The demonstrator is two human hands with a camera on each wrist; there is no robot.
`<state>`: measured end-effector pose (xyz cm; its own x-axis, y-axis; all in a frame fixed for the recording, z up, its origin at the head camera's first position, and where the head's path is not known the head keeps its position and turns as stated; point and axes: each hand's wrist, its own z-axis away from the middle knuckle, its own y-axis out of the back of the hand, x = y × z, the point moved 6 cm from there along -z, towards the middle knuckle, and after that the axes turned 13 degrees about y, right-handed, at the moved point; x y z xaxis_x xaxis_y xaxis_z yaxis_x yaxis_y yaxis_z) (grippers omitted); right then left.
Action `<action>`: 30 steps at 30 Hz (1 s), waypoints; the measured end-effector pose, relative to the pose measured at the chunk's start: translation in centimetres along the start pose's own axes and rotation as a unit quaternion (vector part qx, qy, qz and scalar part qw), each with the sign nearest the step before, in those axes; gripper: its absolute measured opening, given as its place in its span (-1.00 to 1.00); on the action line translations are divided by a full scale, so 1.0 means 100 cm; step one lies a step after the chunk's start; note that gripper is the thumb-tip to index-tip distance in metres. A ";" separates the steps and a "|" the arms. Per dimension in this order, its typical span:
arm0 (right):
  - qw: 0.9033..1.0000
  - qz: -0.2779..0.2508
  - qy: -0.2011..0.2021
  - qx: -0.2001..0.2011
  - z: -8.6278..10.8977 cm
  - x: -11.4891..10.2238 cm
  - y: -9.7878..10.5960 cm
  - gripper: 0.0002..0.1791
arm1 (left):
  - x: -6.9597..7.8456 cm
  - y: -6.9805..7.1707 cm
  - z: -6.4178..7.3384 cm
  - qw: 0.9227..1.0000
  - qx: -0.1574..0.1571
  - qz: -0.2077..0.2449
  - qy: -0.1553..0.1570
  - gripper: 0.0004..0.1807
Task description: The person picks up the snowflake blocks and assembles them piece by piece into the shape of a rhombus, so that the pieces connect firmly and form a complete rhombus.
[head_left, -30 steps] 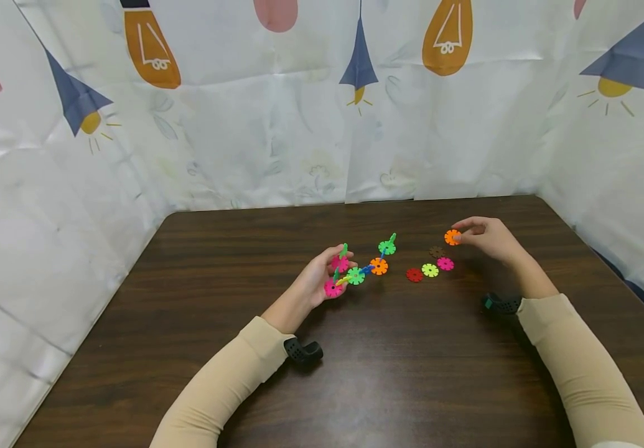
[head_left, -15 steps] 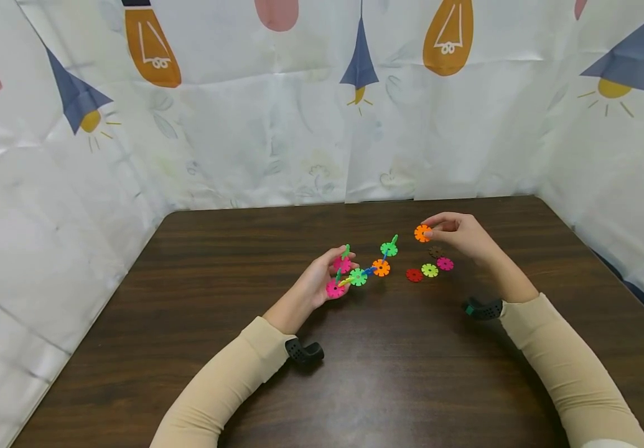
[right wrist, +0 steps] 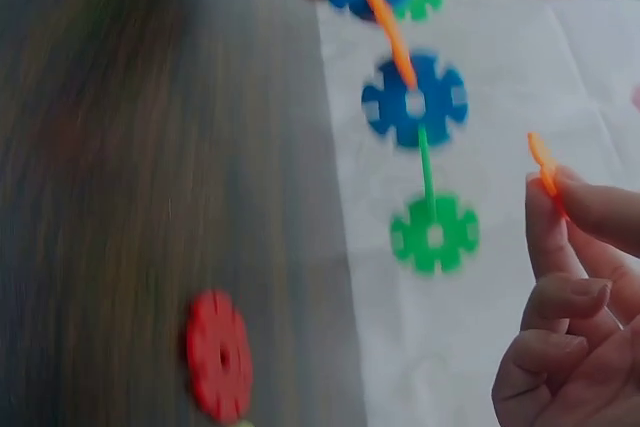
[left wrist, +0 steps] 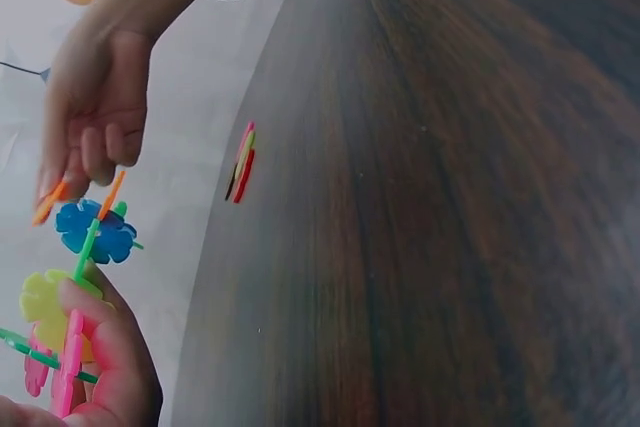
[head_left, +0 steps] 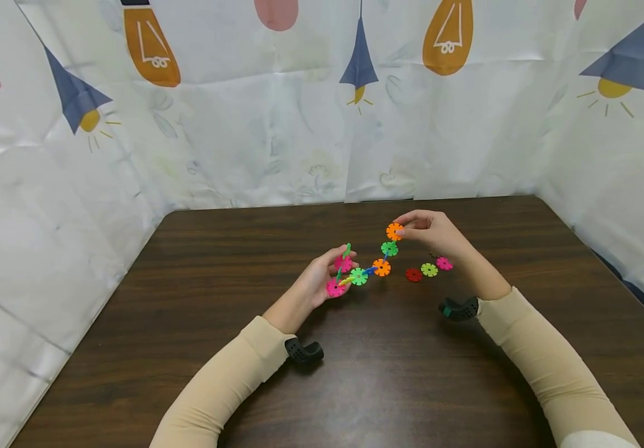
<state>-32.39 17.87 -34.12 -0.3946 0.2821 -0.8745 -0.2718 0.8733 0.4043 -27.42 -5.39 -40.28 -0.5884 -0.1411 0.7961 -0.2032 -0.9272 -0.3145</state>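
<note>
My left hand [head_left: 315, 281] holds a chain of interlocking notched plastic discs [head_left: 358, 276] by its pink end, above the table. Pink, green, yellow, blue and orange discs slot into one another at their edges, and the chain reaches up to the right, ending in green discs [head_left: 389, 249]. Between thumb and fingertips, my right hand [head_left: 432, 234] pinches a loose orange disc [head_left: 394, 231]. From the head it overlaps the chain's green end; in the right wrist view the orange disc [right wrist: 545, 169] stands apart from the green disc [right wrist: 435, 235], edge-on to the camera.
Loose discs lie flat on the brown table [head_left: 366, 373]: red [head_left: 414, 275], yellow-green [head_left: 429, 270] and pink [head_left: 444, 264]. A brown disc behind them is mostly hidden by the right hand. A white printed curtain [head_left: 299, 143] hangs along the back and sides.
The right hand has carried the orange disc leftward, from above the loose discs to the chain's green end. The left hand and chain have shifted only slightly.
</note>
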 end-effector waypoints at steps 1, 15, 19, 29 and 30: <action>1.000 -0.005 0.001 -0.001 -0.001 -0.001 -0.004 -0.61 | 0.000 0.000 0.000 1.000 0.000 0.002 0.001 -0.40; 0.999 -0.029 -0.017 -0.002 -0.021 -0.009 -0.044 -0.65 | 0.000 -0.002 -0.003 1.000 0.008 -0.007 0.007 -0.39; 0.999 -0.029 -0.029 -0.001 -0.026 -0.007 -0.051 -0.65 | 0.000 -0.001 -0.003 1.000 0.010 -0.009 0.008 -0.39; 0.997 -0.051 -0.048 0.015 -0.032 -0.002 -0.059 -0.66 | -0.001 -0.001 -0.003 1.000 0.009 -0.004 0.011 -0.39; 0.997 -0.051 -0.049 0.016 -0.032 -0.002 -0.060 -0.66 | -0.002 -0.002 -0.003 1.000 0.008 -0.002 0.011 -0.39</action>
<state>-33.49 11.30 -35.56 -0.2770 0.2267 -0.9338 -0.2776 0.9114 0.3036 -27.52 -5.12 -40.51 -0.6051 -0.1306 0.7853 -0.1923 -0.9332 -0.3034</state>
